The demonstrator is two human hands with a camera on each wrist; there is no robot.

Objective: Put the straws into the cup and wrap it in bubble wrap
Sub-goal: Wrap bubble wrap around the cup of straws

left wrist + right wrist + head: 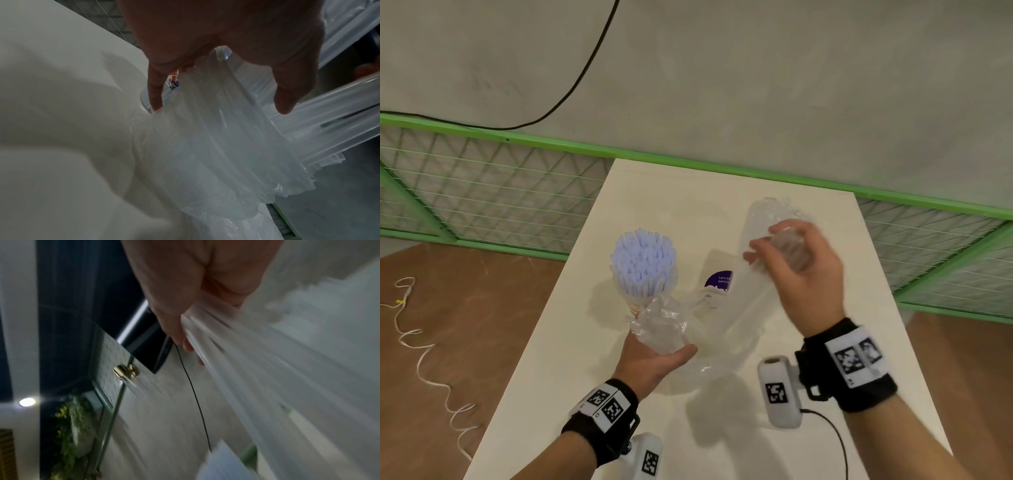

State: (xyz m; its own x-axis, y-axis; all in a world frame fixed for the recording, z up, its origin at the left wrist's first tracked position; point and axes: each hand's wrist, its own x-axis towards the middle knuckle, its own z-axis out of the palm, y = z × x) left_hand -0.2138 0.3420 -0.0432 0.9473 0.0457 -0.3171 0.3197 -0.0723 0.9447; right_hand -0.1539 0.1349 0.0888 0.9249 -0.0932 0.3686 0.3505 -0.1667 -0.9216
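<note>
A bundle of pale blue straws (642, 263) stands upright in a cup (635, 306) on the white table (571, 342). Clear bubble wrap (750, 298) runs from the cup's base up to the right. My left hand (654, 356) grips a bunched end of the wrap (216, 129) against the cup's near side; a bit of the cup's printed wall (173, 82) shows past my fingers (154, 91). My right hand (794, 260) is raised above the table and holds the other end of the wrap (236, 353), pulled taut.
A white packet with a purple label (717, 281) lies behind the wrap. A green mesh fence (482, 192) borders the table's far and right sides. A black cable (585, 68) hangs on the wall. A white cord (421, 353) lies on the brown floor at left.
</note>
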